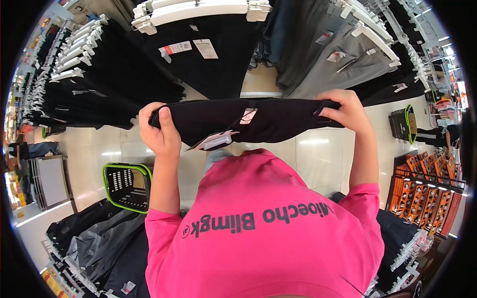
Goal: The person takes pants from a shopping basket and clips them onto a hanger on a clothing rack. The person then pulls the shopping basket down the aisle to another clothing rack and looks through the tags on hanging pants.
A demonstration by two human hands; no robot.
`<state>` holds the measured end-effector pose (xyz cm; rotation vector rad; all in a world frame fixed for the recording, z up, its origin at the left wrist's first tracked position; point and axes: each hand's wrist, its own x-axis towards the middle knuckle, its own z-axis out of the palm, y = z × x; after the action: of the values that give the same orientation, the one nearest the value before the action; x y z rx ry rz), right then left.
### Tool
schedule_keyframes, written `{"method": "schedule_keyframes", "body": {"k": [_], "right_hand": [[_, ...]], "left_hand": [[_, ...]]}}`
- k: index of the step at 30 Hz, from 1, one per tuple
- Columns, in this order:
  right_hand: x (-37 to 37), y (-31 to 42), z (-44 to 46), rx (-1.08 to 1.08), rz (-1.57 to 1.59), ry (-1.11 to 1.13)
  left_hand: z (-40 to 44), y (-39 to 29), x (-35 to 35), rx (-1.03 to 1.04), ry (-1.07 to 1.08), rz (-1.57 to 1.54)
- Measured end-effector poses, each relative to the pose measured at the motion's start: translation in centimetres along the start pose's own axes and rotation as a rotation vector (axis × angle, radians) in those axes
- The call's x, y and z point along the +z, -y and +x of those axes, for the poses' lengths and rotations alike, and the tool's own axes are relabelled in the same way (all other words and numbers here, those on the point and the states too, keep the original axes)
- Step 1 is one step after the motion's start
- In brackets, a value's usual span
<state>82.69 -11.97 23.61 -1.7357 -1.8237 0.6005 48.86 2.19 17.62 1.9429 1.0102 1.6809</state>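
Observation:
A pair of folded black trousers is stretched level in front of my chest. My left hand pinches one end of it, thumb on the near side. At the opposite end my right hand grips the edge, with some fingers hidden behind or inside the cloth. A white label shows on the fabric near the middle. Below it hang paper tags and a pale plastic security tag.
Black trousers hang on white hangers straight ahead, with grey trousers to the right. A black basket with a green rim stands on the tiled floor at left. An orange goods display is at right; more clothes racks stand behind me.

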Motion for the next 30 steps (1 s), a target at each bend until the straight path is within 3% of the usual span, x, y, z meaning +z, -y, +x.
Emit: {"method": "schedule_keyframes", "body": {"k": [2, 4, 6, 8, 12, 14, 17, 18, 20, 22, 24, 28, 30], "right_hand": [[0.2, -0.1, 1.4, 0.012, 0.036, 0.0], [0.2, 0.0, 2.7, 0.114, 0.126, 0.176], [1.1, -0.8, 3.6, 0.045, 0.152, 0.294], [2.1, -0.7, 4.7, 0.15, 0.185, 0.528], [7.5, -2.5, 5.8, 0.171, 0.2, 0.708], [11.1, -4.1, 6.0, 0.149, 0.31, 0.746], [13.2, -2.1, 8.6, 0.285, 0.141, 0.945], [13.5, -1.3, 9.3, 0.289, 0.144, 0.951], [14.1, 0.5, 10.9, -0.055, 0.044, 0.598], [14.0, 3.1, 13.7, -0.054, 0.169, 0.625], [14.8, 4.9, 15.4, -0.144, 0.499, 0.563], [16.9, 7.7, 18.3, -0.068, 0.315, 0.398], [18.1, 8.2, 18.6, 0.056, 0.19, 0.308]], "left_hand": [[1.1, 0.1, -0.5, -0.121, 0.037, -0.108], [2.4, 0.2, -1.5, -0.189, 0.139, -0.275], [3.2, 0.9, -3.6, -0.379, 0.369, -0.574], [3.4, 1.3, -5.1, -0.546, 0.595, -0.776], [6.0, 2.0, -6.2, -0.805, 1.114, -0.851], [7.9, 3.1, -6.5, -0.913, 1.194, -0.778], [10.5, 4.8, -5.7, -0.836, 1.235, -0.788], [11.0, 5.6, -5.7, -0.843, 1.234, -0.791], [11.8, 7.5, -5.7, -0.873, 1.315, -0.834], [12.7, 9.1, -5.6, -0.844, 1.325, -0.834], [13.5, 10.3, -5.6, -0.816, 1.346, -0.831], [14.6, 12.0, -5.4, -0.845, 1.331, -0.861], [15.6, 12.4, -5.4, -0.729, 1.325, -0.746]]}}
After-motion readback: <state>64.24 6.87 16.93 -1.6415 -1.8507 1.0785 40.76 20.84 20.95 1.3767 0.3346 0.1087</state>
